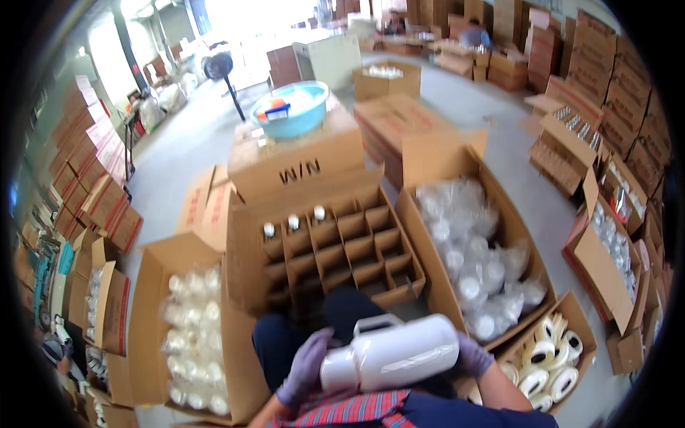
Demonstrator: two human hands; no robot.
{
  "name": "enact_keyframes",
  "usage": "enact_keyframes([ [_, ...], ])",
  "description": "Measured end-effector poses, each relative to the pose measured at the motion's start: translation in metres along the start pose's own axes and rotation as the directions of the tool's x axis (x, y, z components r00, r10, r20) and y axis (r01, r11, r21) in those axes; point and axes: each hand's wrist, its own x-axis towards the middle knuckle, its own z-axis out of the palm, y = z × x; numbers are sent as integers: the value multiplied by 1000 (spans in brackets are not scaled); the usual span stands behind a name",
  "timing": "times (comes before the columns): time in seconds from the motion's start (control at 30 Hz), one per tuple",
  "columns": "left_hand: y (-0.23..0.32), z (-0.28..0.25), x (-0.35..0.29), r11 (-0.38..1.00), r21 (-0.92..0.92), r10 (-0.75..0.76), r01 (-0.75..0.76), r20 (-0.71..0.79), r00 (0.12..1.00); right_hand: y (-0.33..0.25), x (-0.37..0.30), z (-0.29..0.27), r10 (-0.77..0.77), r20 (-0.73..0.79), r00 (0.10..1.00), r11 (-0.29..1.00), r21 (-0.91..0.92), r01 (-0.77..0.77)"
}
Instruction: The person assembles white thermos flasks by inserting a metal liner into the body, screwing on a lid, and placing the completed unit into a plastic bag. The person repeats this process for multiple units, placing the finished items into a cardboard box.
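A glossy white handled tumbler [407, 354] lies on its side across my lap, between my two purple-gloved hands. My left hand [307, 365] is closed round its narrower end. My right hand [472, 354] holds the wide end, with its fingers mostly hidden behind the tumbler. The handle [378, 322] points away from me. Just beyond my knees stands an open carton with cardboard dividers [335, 250]; three items with whitish tops [293, 222] sit in its far row of compartments.
Plastic-wrapped goods fill the open cartons at left [150, 307] and right [510, 235]. Near my right elbow, a carton [581, 324] holds cream ring-ended parts. A light blue basin [296, 114] stands beyond the divided carton. Stacked cartons line both sides; another person [474, 36] is far back.
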Motion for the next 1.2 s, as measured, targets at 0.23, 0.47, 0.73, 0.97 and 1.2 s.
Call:
enact_keyframes([
  [0.23,73,20,11,441,734,228,-517,466,855,98,19,-37,-397,-44,917,676,-689,260],
  [0.47,11,-52,-1,475,858,-60,-194,252,966,74,51,-20,-160,-153,975,987,-7,161],
  [0.73,84,48,18,774,41,621,-632,-245,745,1,95,23,-668,87,740,638,-447,628],
  [0.97,153,35,23,444,528,801,-724,129,585,-45,121,90,-459,43,887,888,49,457],
  [1.2,164,45,17,397,541,821,-741,151,550,-32,146,114,-245,-152,958,879,382,285],
])
